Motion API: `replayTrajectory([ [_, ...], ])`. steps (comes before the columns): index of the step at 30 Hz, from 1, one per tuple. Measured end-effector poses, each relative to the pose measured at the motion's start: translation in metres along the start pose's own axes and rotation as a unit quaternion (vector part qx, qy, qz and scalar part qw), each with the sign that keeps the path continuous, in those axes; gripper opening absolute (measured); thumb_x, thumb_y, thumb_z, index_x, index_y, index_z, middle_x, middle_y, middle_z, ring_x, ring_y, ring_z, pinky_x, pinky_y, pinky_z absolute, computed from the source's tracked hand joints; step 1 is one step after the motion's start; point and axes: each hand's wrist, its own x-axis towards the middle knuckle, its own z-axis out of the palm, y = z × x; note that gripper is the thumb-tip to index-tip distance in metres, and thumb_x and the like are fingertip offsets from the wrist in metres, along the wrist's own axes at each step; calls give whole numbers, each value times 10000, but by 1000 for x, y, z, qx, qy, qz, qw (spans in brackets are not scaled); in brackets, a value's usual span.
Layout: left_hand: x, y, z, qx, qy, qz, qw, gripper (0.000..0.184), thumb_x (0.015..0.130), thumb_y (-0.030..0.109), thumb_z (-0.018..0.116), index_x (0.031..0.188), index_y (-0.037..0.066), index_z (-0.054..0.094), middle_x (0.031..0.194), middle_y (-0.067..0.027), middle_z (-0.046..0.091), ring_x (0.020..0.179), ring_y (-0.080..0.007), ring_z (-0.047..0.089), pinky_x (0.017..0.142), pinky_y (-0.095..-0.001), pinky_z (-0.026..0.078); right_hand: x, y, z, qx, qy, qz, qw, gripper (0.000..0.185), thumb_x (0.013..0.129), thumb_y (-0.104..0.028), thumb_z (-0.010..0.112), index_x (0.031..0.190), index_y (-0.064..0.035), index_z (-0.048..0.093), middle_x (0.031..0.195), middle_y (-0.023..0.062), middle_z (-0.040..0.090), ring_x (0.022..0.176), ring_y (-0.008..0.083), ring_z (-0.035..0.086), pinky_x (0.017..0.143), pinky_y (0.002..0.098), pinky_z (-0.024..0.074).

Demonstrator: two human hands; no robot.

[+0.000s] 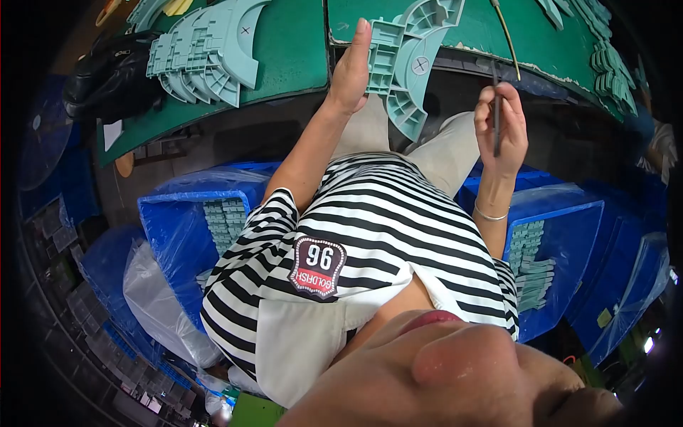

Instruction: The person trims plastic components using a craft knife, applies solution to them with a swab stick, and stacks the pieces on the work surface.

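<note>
My left hand (pixel 348 77) grips a curved mint-green plastic part (pixel 403 67) along its left edge. The thumb points up, and the part hides the other fingers. Ribs and square pockets show on the part, along with an X mark on its flat face. It overlaps the front edge of the green table in view, and I cannot tell whether it touches the table. To the right, my right hand (pixel 506 132) is closed around a slim dark tool (pixel 496 114), held upright. The tool's exact kind is unclear. A gap separates the tool from the part.
Similar mint-green parts (pixel 206 53) are stacked on the green table (pixel 292 53) at left, beside a black bag (pixel 107 78). More parts (pixel 613 75) lie at far right. A thin yellowish rod (pixel 509 39) overhangs the edge. Blue bins (pixel 167 220) (pixel 580 242) holding parts flank my body.
</note>
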Motion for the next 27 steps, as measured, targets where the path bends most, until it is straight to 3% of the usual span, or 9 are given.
replayTrajectory([
  [3,0,-1,4,-2,-17,-4,1000,678,995,522,332,1327,-62,421,1309,-83,490,1174,-109,450,1015,-236,340,-9,4,26,109,37,-28,993,317,973,-68,417,1281,5,407,1117,233,571,887,260,626,721,313,508],
  [7,-2,5,10,5,-10,1,1000,634,1003,510,316,1279,-37,478,1244,-57,533,1115,-95,480,975,-231,370,-6,13,28,-75,-89,-76,990,356,961,-276,531,1164,5,453,957,159,560,808,214,590,692,280,476],
  [8,-3,6,11,9,-2,3,1000,624,1006,506,309,1258,-31,502,1218,-50,550,1093,-92,490,960,-231,379,-6,16,30,-143,-79,-102,981,369,940,-346,566,1067,-7,499,833,112,529,708,177,550,628,258,447],
  [10,-6,6,10,45,-1,32,998,561,1009,479,321,1208,2,539,1137,-44,599,988,-102,570,862,-245,465,-14,16,37,-330,-57,-103,937,252,940,-235,569,1005,8,558,778,78,538,625,133,525,562,241,427],
  [12,-6,5,8,68,-20,49,996,542,1011,470,319,1186,16,558,1095,-45,624,937,-108,608,815,-251,505,-20,13,56,-551,-33,-98,828,192,877,-58,618,1036,45,581,858,90,614,666,132,591,577,261,461],
  [14,-7,5,4,79,-57,52,994,564,1012,480,303,1192,10,558,1093,-52,625,940,-109,606,821,-251,501,-18,14,64,-613,-81,-133,775,242,828,-12,654,1055,38,586,880,109,634,693,160,618,597,278,477],
  [16,-9,7,6,123,-58,60,989,613,1011,512,263,1025,-3,597,939,-7,590,854,-76,510,784,-227,427,-15,7,66,-667,-144,-130,719,292,760,46,685,1040,34,603,890,126,677,764,195,652,666,281,495],
  [20,-8,2,2,160,-63,60,983,648,1009,534,239,830,5,568,755,45,492,732,-55,402,683,-220,358,-10,7,67,-691,-182,-171,679,270,697,43,725,956,18,654,891,117,669,759,234,642,650,306,500],
  [27,-7,0,1,224,-102,107,963,607,1002,546,254,738,37,454,687,49,375,665,-63,314,589,-243,304,-4,4,69,-703,-213,-172,657,291,690,9,736,971,1,659,848,97,641,726,229,619,606,314,486],
])
